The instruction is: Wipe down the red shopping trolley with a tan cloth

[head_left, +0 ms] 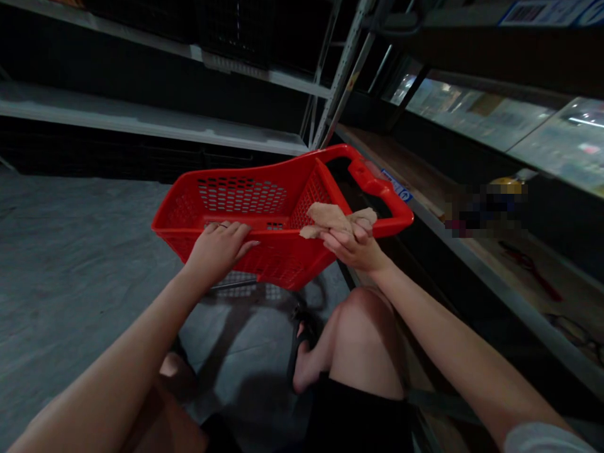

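A red plastic shopping cart with perforated walls stands in front of me, its handle end to the right. Over its near rim curl the fingers of my left hand, the thumb lying on the outer side. My right hand is closed around a crumpled beige cloth close to the handle end of the near rim. Part of the cloth is hidden by my fingers. Through the holes and over the rim, no goods are visible in the part of the basket I can see.
White metal shelving with dark crates runs along the back. On the right is a long shelf bearing a red-handled tool and a blurred-out item. My knees and sandalled feet are just below the cart, above a grey floor.
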### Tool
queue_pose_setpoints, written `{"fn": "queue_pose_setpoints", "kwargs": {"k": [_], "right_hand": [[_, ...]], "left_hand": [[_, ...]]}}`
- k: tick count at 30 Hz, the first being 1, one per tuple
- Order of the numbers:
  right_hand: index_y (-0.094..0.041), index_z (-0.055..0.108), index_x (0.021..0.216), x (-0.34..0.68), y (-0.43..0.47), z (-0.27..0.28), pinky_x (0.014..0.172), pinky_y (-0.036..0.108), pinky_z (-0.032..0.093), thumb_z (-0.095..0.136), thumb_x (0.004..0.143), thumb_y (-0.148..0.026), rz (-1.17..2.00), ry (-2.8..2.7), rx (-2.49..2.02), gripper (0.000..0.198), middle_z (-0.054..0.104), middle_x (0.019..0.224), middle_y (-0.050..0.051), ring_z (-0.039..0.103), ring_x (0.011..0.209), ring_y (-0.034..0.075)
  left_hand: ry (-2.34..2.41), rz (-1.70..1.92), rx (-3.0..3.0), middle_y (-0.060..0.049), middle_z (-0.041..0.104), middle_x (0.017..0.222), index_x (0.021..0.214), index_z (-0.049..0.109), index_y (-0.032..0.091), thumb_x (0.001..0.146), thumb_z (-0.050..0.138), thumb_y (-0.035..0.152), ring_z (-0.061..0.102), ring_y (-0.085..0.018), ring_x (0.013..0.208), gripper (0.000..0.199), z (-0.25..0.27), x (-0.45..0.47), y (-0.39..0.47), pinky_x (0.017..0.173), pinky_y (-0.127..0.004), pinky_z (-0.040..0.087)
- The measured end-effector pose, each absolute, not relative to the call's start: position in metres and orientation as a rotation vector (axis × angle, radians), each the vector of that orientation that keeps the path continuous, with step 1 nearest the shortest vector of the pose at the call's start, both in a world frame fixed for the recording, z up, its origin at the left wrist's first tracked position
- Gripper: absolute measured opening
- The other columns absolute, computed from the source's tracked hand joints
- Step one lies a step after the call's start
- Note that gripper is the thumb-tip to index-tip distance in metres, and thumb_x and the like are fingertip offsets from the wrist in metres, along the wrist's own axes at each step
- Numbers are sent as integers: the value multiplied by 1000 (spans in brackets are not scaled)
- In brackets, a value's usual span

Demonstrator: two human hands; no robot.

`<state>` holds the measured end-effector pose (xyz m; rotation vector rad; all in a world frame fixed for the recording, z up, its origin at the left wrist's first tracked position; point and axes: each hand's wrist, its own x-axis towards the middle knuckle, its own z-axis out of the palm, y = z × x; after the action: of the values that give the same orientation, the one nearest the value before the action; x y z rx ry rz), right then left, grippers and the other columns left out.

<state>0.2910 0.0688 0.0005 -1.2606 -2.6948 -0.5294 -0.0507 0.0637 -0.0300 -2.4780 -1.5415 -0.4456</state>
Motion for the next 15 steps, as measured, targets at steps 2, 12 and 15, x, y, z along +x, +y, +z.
{"fn": "queue_pose_setpoints", "kwargs": {"k": [2,12,15], "right_hand": [[-34,66,127,302,84,0,103,47,35,45,100,-28,-503,-2664,-1326,35,68,118,7,53,112,28],[-17,53,137,272,159,-25,108,62,30,30,93,-17,-565,-1536,-1623,49,48,132,22,41,135,39],[-14,48,139,267,170,-44,109,63,30,30,92,-17,-387,-1400,-1679,50,44,136,26,38,138,39]], "left_hand": [[-1589,-458,-2446,-14,71,111,117,62,17,104,36,48,63,-32,105,42,-31,-51,62,90,-42,43],[-1747,-362,-2354,-16,70,102,111,63,14,106,27,44,64,-31,97,47,-31,-18,94,85,-41,41],[-1738,-434,-2365,-18,70,109,119,61,13,106,23,48,63,-33,103,54,-33,-13,105,88,-43,41]]}}
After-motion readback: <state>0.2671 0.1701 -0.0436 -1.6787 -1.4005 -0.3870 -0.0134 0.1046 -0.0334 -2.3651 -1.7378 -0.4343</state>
